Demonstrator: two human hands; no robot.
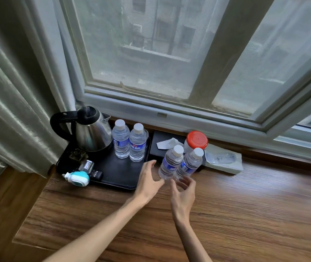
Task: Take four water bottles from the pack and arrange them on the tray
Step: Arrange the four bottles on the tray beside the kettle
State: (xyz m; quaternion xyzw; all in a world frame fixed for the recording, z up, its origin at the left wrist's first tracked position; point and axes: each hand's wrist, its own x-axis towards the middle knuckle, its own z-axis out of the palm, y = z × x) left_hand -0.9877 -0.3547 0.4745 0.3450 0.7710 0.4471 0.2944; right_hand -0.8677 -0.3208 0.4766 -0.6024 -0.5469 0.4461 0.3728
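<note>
At far left of your view, a steel kettle [92, 132] with a black handle stands at the back of the black tray [118, 176], on a wooden counter [245, 205] under the window. Beside the kettle, two water bottles [120, 141] and [138, 142] stand upright on the tray, touching each other, white caps on. At the tray's near left edge lies a white and teal plug-in device [77, 178].

Your left hand [148, 183] reaches in over the tray's right edge, fingers spread and loosely curled, its fingertips just short of a third bottle [169, 163]. That bottle and a fourth [189, 163] stand side by side on the counter, just right of the tray, both leaning right in this wide view. Your right hand [183, 197] cups below the fourth bottle, fingers parted and bent around its base; whether they press the plastic cannot be told.

Behind the pair sits a red-lidded tub [197, 139].
</note>
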